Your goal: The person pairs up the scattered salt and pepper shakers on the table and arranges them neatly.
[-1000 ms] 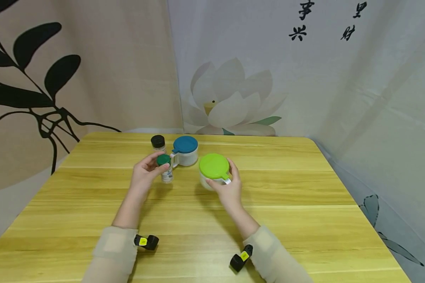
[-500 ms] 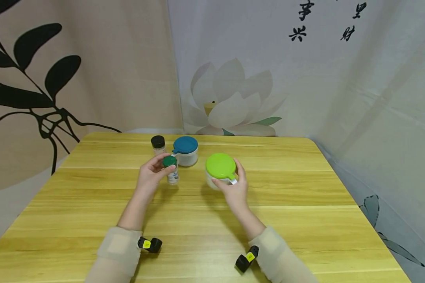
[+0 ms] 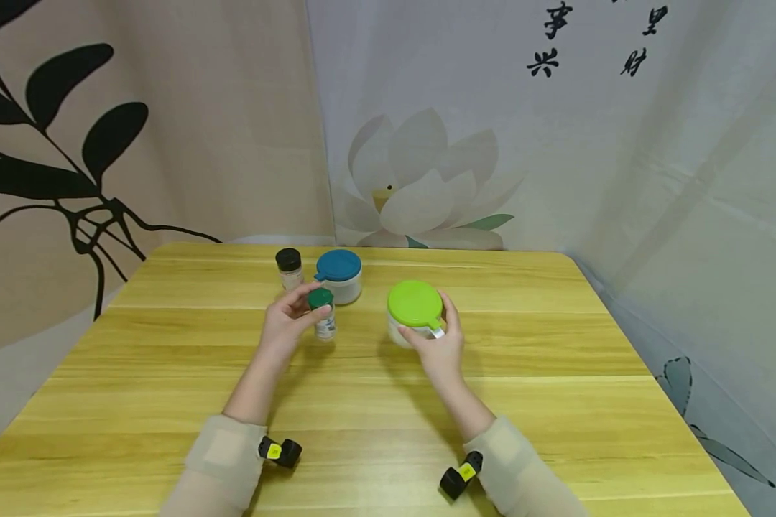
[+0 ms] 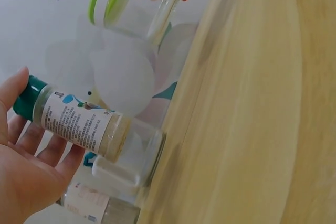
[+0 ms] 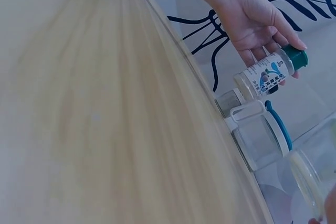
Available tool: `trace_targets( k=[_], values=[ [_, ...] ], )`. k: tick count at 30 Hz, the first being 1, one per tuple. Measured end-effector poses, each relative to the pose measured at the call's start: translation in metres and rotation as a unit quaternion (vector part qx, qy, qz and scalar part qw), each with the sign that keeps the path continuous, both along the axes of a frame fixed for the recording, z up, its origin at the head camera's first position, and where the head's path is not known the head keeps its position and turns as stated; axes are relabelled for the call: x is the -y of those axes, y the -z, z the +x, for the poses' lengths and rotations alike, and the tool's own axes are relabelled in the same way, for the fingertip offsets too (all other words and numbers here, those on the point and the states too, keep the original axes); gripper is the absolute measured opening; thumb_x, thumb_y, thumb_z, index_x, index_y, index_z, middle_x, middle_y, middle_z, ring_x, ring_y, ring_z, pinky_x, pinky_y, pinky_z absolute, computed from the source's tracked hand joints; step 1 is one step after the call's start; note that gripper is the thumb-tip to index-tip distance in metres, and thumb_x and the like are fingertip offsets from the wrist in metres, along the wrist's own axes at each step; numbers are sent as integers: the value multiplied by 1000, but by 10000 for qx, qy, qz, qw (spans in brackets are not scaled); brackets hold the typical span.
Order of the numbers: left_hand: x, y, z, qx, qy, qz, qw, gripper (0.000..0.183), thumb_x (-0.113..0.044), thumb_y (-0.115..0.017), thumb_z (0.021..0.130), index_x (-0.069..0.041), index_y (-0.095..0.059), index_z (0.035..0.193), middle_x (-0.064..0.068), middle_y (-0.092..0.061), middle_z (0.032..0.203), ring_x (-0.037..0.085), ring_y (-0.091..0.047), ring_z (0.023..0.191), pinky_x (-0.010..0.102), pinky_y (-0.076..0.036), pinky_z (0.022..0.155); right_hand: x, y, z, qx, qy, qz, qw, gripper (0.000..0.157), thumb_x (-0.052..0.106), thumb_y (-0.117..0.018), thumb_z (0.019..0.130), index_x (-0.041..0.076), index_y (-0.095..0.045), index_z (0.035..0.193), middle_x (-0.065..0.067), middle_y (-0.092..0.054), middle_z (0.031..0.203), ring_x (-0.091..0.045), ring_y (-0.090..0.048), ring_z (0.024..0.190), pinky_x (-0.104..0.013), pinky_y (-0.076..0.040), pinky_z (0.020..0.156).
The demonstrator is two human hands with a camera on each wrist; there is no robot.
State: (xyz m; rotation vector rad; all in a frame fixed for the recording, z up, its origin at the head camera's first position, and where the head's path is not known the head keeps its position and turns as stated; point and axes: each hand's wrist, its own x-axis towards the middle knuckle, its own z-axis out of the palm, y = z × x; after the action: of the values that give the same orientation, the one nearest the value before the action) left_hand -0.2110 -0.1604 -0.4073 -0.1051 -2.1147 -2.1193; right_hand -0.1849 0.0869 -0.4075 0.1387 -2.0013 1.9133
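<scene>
My left hand [image 3: 283,329] holds a small seasoning bottle [image 3: 325,325] with a dark green cap between thumb and fingers. In the left wrist view, its white printed label [image 4: 76,121] and the pale powder low inside show. My right hand [image 3: 442,353] grips a clear seasoning jar [image 3: 415,305] with a lime-green lid, thumb in front and fingers around the handle side. Both bottle and jar are off the table. Behind the bottle stand a blue-lidded jar [image 3: 340,276] with a handle and a black-capped bottle [image 3: 289,266], partly hidden by my left fingers.
The wooden table [image 3: 556,416] reaches back to a printed curtain [image 3: 440,86] with a lotus and dark leaves. A black camera [image 3: 281,452] sits on the left sleeve, another camera [image 3: 460,476] on the right.
Both hands have shifted steadily to the right, carrying the green-capped bottle and the lime-lidded jar. The blue-lidded jar and the black-capped bottle stay where they were.
</scene>
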Motion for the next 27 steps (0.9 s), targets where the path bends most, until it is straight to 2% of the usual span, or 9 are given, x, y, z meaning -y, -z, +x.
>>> trace_targets(
  k=[7,15,27],
  values=[
    [-8,2,1,-31,71,71,9999,50,-9,-74,85,2,-55,129,6,-64,117,15,-59,97,25,-48,82,-6,0,0,28,93,-22,10000,84,-2,-83,70,1,-39,141,-19,-47,133,-31,-42,123,-46,-33,102],
    [-18,3,2,69,175,36,9998,47,-10,-75,84,0,-58,127,-3,-67,105,15,-59,94,24,-48,79,-11,1,1,16,167,-62,9998,84,-1,-83,71,0,-39,142,-18,-47,133,-30,-42,122,-44,-35,101],
    [-30,4,4,128,339,242,9990,43,-9,-75,84,-2,-60,124,2,-65,103,18,-59,95,27,-48,82,-20,1,4,65,288,-117,9995,82,-2,-82,71,0,-39,141,-16,-48,132,-26,-43,121,-42,-36,100]
  ],
)
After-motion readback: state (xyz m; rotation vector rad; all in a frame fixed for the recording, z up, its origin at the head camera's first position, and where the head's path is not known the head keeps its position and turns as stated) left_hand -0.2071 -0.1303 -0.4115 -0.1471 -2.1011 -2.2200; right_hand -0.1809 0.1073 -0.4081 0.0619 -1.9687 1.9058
